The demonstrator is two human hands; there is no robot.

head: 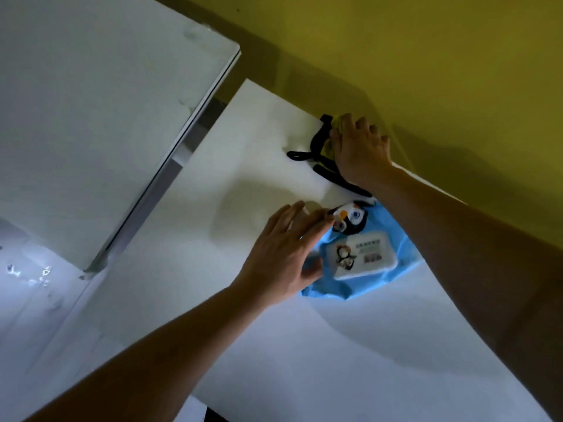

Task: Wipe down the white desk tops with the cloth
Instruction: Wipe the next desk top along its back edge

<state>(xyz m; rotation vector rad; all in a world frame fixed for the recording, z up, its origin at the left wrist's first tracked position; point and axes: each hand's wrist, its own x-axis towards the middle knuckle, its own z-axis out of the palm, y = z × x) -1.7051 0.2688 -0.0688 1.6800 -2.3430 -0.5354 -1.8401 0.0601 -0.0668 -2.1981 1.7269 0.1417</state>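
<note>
A yellow-green wall (426,56) is filling the upper right, with the white worktop (304,345) butting against it and running out of frame at the bottom and right. A second, taller white surface (91,117) is standing to the left, its top and left parts cut off by the frame; the area below it at the far left is glaring and hard to read.

A light blue bag (393,229) with a penguin face and a white label is lying on the worktop near the wall, its right side hidden under the right forearm; the label's print is too blurred to read. Black straps (320,144) are trailing across the worktop beside it.

The right hand (359,147) is pressing down at the wall edge, fingers spread and fairly straight, on a yellow cloth (330,146) of which only a sliver is showing at the fingers; the rest is covered by the hand.

The left hand (283,254) is resting flat and open at the bag's left edge, fingers (320,219) reaching toward the penguin face; whether it is gripping the fabric is unclear.
</note>
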